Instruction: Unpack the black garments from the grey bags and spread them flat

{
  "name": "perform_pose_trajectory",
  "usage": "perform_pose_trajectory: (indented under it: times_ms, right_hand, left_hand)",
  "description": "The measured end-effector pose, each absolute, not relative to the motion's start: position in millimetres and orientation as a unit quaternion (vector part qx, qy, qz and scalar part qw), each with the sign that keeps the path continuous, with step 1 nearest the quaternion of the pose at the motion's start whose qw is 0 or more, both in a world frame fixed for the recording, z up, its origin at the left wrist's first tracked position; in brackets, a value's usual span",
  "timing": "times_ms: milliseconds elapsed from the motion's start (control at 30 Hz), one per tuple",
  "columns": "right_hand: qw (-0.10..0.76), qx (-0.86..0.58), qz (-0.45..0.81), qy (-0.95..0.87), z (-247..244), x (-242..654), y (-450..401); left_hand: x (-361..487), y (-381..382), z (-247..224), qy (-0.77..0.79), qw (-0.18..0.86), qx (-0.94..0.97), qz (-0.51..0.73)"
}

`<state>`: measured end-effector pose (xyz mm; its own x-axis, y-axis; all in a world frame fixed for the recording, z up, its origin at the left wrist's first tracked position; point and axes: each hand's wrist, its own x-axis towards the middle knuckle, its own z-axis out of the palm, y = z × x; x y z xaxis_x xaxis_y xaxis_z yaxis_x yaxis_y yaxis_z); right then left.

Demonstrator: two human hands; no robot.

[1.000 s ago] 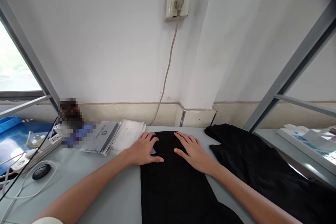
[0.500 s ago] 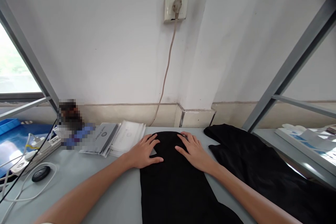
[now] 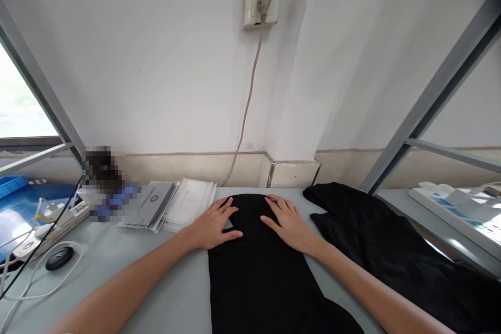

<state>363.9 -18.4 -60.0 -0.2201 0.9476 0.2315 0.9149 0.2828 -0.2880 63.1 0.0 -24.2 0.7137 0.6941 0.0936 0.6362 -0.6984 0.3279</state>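
Observation:
A black garment (image 3: pixel 258 276) lies flat on the grey table (image 3: pixel 164 297), its rounded far end close to the table's back edge. My left hand (image 3: pixel 213 224) rests on its upper left border, fingers spread and thumb pointing inward across the cloth. On the upper right border lies my right hand (image 3: pixel 287 224), also with fingers apart and palm down. Both hands touch the cloth without gripping it. Further right, a second black garment (image 3: pixel 376 240) is heaped loosely beside my right forearm. The near end of the flat garment runs out of view.
Grey packaging bags (image 3: pixel 151 206) and white packaging bags (image 3: pixel 188 203) lie left of my left hand. A power strip (image 3: pixel 50 235), cables and a round black object (image 3: pixel 59 258) are at far left. Behind stands a wall with a plugged socket (image 3: pixel 262 2). A metal post (image 3: pixel 434 88) rises at right.
Both hands stay in nearly the same place on the garment. The whole view has shifted very slightly; the garment looks unchanged.

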Motion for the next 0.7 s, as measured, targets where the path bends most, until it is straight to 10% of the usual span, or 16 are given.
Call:
perform_pose_trajectory:
  times_ms: [700]
  right_hand:
    - [0.177, -0.467, 0.072, -0.863, -25, 360, -38]
  left_hand:
    - [67, 0, -21, 0.353, 0.096, 0.927, 0.082]
